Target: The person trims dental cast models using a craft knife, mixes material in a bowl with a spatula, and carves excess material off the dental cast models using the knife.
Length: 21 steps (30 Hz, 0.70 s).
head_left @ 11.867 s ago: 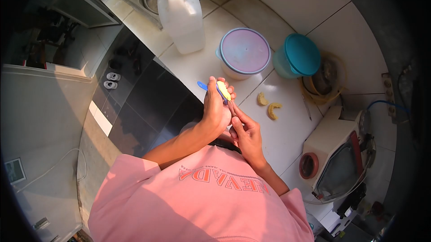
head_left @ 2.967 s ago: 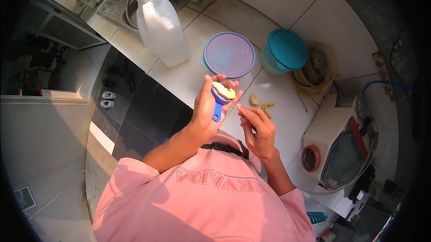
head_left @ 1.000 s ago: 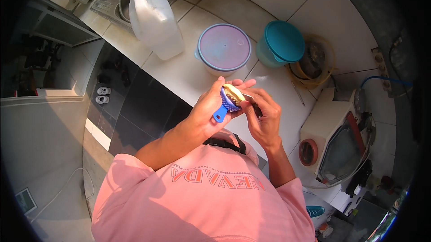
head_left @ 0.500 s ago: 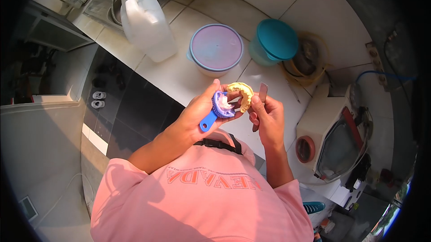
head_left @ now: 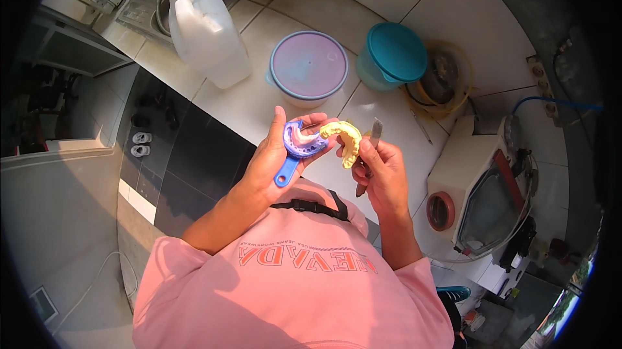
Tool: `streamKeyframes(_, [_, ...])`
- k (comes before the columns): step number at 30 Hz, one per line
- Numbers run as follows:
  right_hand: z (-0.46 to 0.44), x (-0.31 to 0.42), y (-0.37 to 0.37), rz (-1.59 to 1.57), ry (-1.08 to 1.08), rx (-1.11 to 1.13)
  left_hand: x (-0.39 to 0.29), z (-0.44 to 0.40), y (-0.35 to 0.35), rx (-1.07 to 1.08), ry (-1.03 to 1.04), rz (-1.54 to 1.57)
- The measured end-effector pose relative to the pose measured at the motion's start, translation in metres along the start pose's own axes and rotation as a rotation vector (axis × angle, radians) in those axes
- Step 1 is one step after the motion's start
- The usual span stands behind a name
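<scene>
On the palm of my left hand [head_left: 261,169] rests a blue dental impression tray [head_left: 283,171], its thumb upright beside the rim and its fingers spread beneath. Purple and pale pink impression material lines the tray's arch. My right hand [head_left: 389,173] pinches a yellow dental cast [head_left: 351,140], a horseshoe of teeth, between thumb and fingers. A flat metal blade with a brown handle, perhaps a plaster knife [head_left: 376,130], is also tucked in that hand. The cast's left end overlaps the tray's right edge in view; whether they touch I cannot tell.
On the tiled counter [head_left: 259,108] stand a white plastic jug [head_left: 210,41], a purple-lidded tub [head_left: 309,65] and a teal-lidded tub [head_left: 396,54]. A coiled hose [head_left: 468,67] lies behind. At right sits a boxy machine [head_left: 476,187] with a clear window; a sink [head_left: 139,15] is far left.
Both hands have shifted slightly left. My left hand has opened out flatter, showing more of the tray's inside, and the cast has turned in my right hand, showing more of its face.
</scene>
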State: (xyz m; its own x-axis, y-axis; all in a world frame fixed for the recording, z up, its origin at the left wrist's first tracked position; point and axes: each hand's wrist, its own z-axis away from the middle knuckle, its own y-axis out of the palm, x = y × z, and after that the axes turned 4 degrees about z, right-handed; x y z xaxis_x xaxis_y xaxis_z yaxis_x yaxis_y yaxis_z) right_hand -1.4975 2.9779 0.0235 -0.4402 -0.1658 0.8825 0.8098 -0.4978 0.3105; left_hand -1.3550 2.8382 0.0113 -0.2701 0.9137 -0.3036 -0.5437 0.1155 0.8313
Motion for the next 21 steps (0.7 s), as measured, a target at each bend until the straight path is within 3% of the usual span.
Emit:
streamKeyframes(13, [0.000,0.006,0.006,-0.260,0.104,0.095,-0.004,0.008,0.004,-0.012,0.094,-0.207])
streamKeyframes(21, [0.000,0.004,0.006,-0.251,0.091,0.083,-0.003,0.010,0.012,-0.024,0.122,-0.221])
